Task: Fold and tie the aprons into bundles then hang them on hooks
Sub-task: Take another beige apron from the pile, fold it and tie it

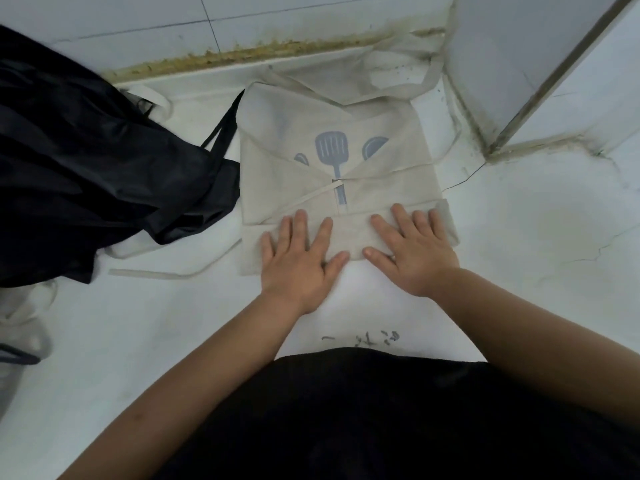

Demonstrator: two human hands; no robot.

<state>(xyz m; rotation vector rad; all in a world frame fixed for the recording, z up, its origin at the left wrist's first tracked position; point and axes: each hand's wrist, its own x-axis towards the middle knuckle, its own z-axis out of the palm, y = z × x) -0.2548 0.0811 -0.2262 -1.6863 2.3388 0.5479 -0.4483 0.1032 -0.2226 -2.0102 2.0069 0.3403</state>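
Fingers [300,221] straight and splayed wide, gripping nothing, I press both palms onto the near fold of the beige cloth apron with a blue-grey spatula print [381,188]; my left hand [301,261] sits at seven o'clock on the cloth, my right hand [415,251] at five o'clock, thumbs near each other but apart; the apron lies flat on the white marbled surface [519,254] at twelve o'clock from my body, side flaps folded in over the print, its near edge turned up into a band under my palms.

My worry from here: the loose beige tie strap [156,273] trails out at eight o'clock and could be left outside the bundle or snag as I roll; the heap of glossy black fabric [86,150], likely more aprons, crowds the left edge at nine o'clock, and one of its thin straps could get caught in; uneven pressure would skew the band.

No brand or label is visible; dark marks [374,337] on the surface at six o'clock are unreadable.
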